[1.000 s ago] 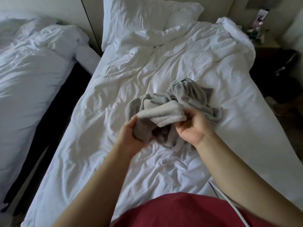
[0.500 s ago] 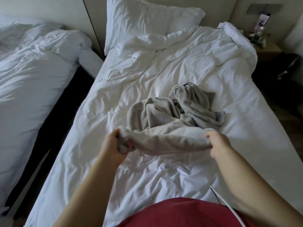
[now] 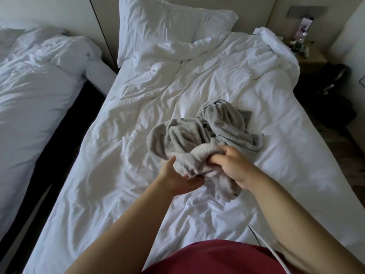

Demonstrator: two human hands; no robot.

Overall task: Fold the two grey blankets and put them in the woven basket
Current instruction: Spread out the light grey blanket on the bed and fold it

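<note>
Crumpled grey fleece blanket heap [image 3: 207, 131]: lies on the rumpled white duvet [image 3: 128, 184] of the near bed, right of the duvet's middle and closer to its right edge than its left. Not folded. Cannot tell where one blanket ends and the other begins within the heap. The heap's near edge is bunched into a pale, fluffy roll, and a flap trails from it toward the foot edge.

Right hand [image 3: 234, 167]: fingers curled into the roll from its right end, thumb laid on the fabric. Firm grip on the blanket.

Left hand [image 3: 177, 178]: palm up, fingers straight and slid beneath the roll's left end, thumb raised against the fabric. Touching, not clasping. The hands are near each other, with the roll between them.

Open room: a wide stretch of bare duvet runs from the heap to the left edge. Another lies between the heap and the white pillow [image 3: 167, 24] at the head. The strip toward the right edge is narrower.

Surroundings: a dark floor gap [image 3: 65, 147] divides this bed from a second white bed [image 3: 35, 86] on the left. Past the right edge a dark bag [image 3: 333, 99] sits on the floor. A wooden bedside table [image 3: 310, 60] stands by the far right corner, its items too small to tell. A white cable [image 3: 264, 246] crosses the foot edge beside a dark red garment [image 3: 217, 258].
</note>
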